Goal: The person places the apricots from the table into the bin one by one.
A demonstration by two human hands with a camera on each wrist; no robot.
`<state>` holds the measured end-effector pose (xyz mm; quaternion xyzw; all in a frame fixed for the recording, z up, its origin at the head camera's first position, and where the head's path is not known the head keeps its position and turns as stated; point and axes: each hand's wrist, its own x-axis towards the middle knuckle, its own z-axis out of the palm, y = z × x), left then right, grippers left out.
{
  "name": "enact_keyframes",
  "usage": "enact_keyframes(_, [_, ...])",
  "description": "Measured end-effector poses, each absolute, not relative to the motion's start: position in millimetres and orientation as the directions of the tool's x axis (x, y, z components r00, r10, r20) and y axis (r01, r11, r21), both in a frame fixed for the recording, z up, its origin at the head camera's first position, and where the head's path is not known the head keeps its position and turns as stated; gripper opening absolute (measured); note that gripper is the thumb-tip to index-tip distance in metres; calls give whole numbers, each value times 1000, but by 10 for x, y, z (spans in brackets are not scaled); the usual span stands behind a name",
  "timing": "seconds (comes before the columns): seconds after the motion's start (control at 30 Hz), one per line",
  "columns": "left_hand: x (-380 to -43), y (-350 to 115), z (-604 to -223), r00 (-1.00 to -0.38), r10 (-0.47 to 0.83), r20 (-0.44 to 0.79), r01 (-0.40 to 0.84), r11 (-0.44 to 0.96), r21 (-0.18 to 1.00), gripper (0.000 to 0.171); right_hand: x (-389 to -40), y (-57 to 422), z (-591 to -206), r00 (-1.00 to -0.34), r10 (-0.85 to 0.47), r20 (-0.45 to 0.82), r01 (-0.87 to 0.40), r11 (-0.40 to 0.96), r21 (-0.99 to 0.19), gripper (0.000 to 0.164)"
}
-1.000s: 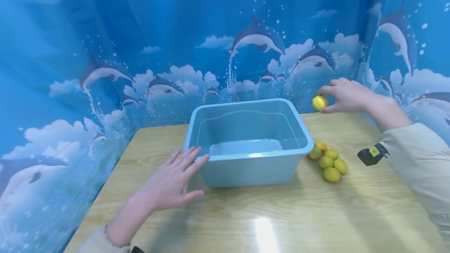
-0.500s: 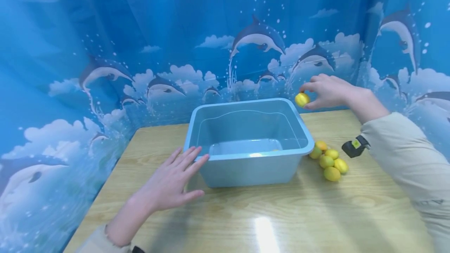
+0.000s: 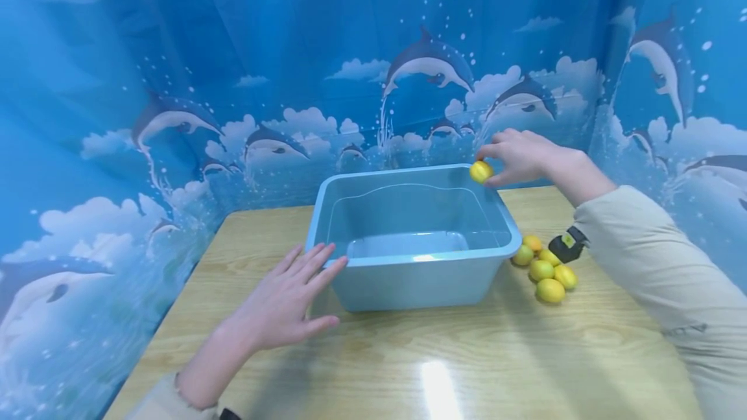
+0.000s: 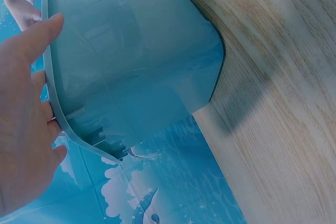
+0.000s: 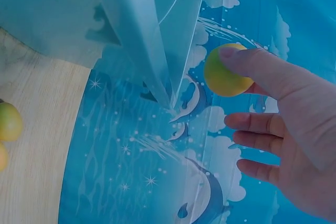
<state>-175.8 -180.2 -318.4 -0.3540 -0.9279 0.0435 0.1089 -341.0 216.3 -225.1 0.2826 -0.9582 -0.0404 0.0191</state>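
Note:
My right hand (image 3: 522, 157) pinches a small yellow citrus fruit (image 3: 481, 172) between thumb and fingers. In the head view, hand and fruit are at the back right corner of a light blue plastic bin (image 3: 408, 284). The right wrist view shows the round yellow-green fruit (image 5: 227, 71) under the thumb, with the other fingers spread apart from it. My left hand (image 3: 283, 300), fingers extended, is at the bin's front left corner; whether it touches the rim I cannot tell. Against the bin's right side lies a group of several similar citrus fruits (image 3: 550, 271).
The bin stands on a wood-grain table (image 3: 373, 368). A blue curtain (image 3: 327, 50) printed with dolphins hangs behind and at both sides. A small black device (image 3: 567, 244) is on my right wrist. The near wall hides part of the bin's floor.
My right hand has moved left with the citrus fruit, from beside the bin to its back right corner. My left hand has stayed still.

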Motion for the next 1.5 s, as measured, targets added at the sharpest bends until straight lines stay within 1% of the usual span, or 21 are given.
enact_keyframes(0.2, [-1754,-1793,-3188,-727,665,169,648,747,-152,82,-3426,2148,-2278,-835,-549,19,-545,833,97,52])
enact_keyframes(0.43, [-1755,-1795,-3193,-735,658,161,642,753,-143,82,-3383,2230,-2292,-845,-533,35,-530,845,70,49])
enact_keyframes(0.63, [-1754,-1798,-3194,-731,663,162,650,749,-132,81,-3291,2379,-2365,-846,-528,69,-526,849,43,47])
enact_keyframes(0.93, [-1763,-1809,-3215,-722,669,177,652,744,-149,82,-3104,2669,-2504,-839,-526,141,-522,850,64,40])
enact_keyframes(1.27, [-1769,-1803,-3207,-719,671,182,652,741,-159,83,-2890,3028,-2763,-812,-526,253,-521,849,91,37])
enact_keyframes(1.5, [-1766,-1806,-3207,-727,665,170,647,746,-157,83,-2809,3271,-3026,-815,-514,266,-513,855,79,40])
